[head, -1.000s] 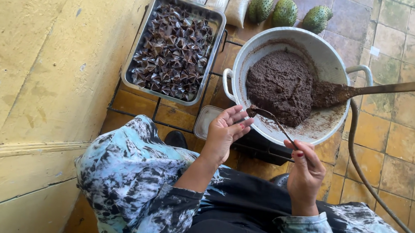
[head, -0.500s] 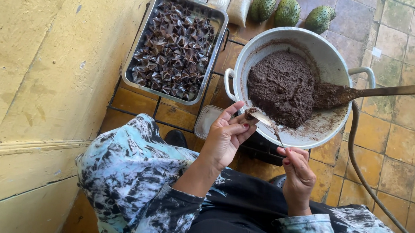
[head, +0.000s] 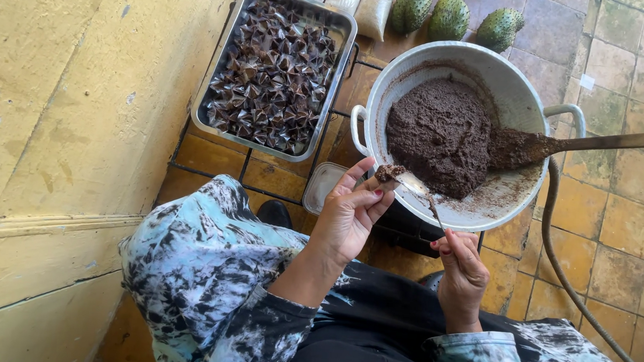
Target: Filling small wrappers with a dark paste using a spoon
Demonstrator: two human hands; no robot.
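One round metal pot holds coarse dark paste and one wooden paddle. One rectangular steel tray is packed with small dark folded cones (too many to count). Three bumpy green fruits lie behind. The left hand, fingers loosely curled, cradles a small wrap with paste. The right hand pinches a thin spoon, its bowl touching that wrap.

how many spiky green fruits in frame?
3, in a row on the floor beyond the pot: left fruit, middle fruit, right fruit. More may lie past the top edge.
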